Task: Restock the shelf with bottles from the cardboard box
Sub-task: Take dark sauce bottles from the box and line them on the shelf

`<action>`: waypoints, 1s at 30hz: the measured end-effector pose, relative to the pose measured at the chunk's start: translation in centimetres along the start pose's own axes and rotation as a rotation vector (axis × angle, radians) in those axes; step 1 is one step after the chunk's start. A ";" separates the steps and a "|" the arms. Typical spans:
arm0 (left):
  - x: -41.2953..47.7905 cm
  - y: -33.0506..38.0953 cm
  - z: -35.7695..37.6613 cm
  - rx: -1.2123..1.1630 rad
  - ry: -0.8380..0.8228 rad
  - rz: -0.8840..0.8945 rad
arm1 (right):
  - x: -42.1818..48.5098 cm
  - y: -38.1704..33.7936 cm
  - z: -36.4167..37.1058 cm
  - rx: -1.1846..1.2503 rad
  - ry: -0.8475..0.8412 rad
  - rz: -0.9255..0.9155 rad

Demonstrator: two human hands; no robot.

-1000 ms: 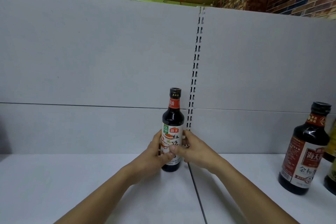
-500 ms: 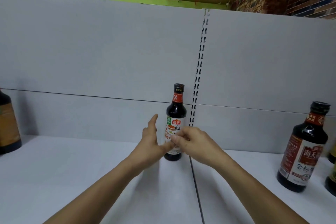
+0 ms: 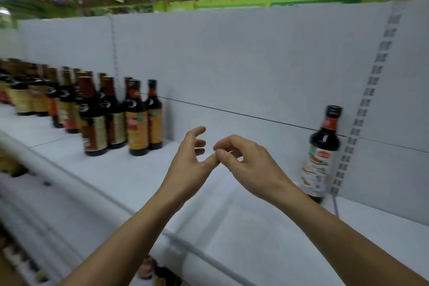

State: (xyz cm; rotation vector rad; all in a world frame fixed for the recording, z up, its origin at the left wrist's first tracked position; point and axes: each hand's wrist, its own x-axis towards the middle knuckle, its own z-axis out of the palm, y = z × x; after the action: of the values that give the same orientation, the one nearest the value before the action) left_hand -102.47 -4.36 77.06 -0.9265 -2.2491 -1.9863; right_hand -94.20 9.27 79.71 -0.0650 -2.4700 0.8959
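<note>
A dark sauce bottle (image 3: 321, 153) with a black cap and white label stands upright on the white shelf (image 3: 130, 169), against the back panel at the right. My left hand (image 3: 191, 160) and my right hand (image 3: 243, 162) hover over the shelf to the left of that bottle, both holding nothing. Their fingers hang loosely curled and the left thumb tip touches the right fingers. The cardboard box is out of view.
Several dark bottles with yellow and gold labels (image 3: 137, 118) stand in a group at the left of the shelf. A slotted upright strip (image 3: 369, 93) runs down the back panel at the right. Lower-shelf goods (image 3: 148, 269) show below the front rail.
Both hands have let go of the sauce bottle and drawn back from it. The view has swung left, so the bottle now stands far right and the left bottle group has come into sight.
</note>
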 end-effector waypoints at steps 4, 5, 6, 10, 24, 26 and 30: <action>-2.1 -1.2 -6.9 0.059 0.139 -0.028 | 1.7 -4.3 5.1 0.046 -0.131 -0.105; -2.8 -1.5 -8.7 0.073 0.172 -0.037 | 2.1 -5.5 6.4 0.060 -0.166 -0.127; -3.5 -1.8 -10.6 0.083 0.204 -0.052 | 2.4 -6.8 7.9 0.078 -0.199 -0.147; -7.2 -3.4 -17.9 0.107 0.313 -0.127 | 2.7 -11.5 14.2 0.124 -0.318 -0.219; -23.4 -15.5 -35.2 0.258 0.493 -0.481 | -5.4 -18.5 39.5 0.328 -0.670 -0.122; -26.0 -17.7 -36.2 0.240 0.529 -0.558 | -7.2 -18.5 42.8 0.313 -0.736 -0.121; -31.3 -21.8 -36.9 0.207 0.587 -0.732 | -10.8 -17.4 49.3 0.278 -0.909 -0.097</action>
State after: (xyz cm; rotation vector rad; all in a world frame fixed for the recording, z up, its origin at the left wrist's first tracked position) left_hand -99.57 -51.55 52.99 0.5287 -2.5043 -1.7897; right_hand -106.22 -35.57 53.33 0.6971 -3.0556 1.4424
